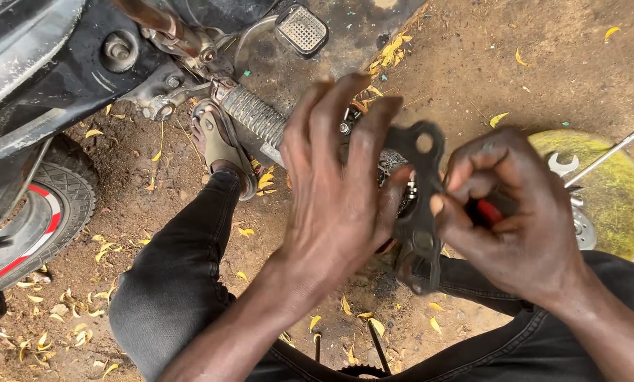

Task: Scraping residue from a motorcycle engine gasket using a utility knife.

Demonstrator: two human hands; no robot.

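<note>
both hands working a black bracket over the dirt

the left hand (338,191) is reaching in from below, back to the camera, fingers spread and slightly curled, fingertips lying against the left edge of a black metal bracket (419,205). the bracket is hanging upright between the two hands, in the middle of the view, above the person's legs, with a round hole near its top. the right hand (511,212) is curling its fingers together, thumb and forefinger pinching the bracket's right edge; something red is showing inside the fist, too hidden to tell what it is.

behind the hands a ribbed footpeg (257,120) is sticking out from a motorcycle (55,64), with a pedal (301,28) above it. a tyre (66,198) with a red stripe is sitting at the left. a sandalled foot (221,145) is resting on the dirt under the footpeg. at the right a yellow-green tray (618,205) is lying on the ground, holding a spanner (563,166) and a long metal rod (607,154). yellow leaves are lying scattered over the soil.
</note>
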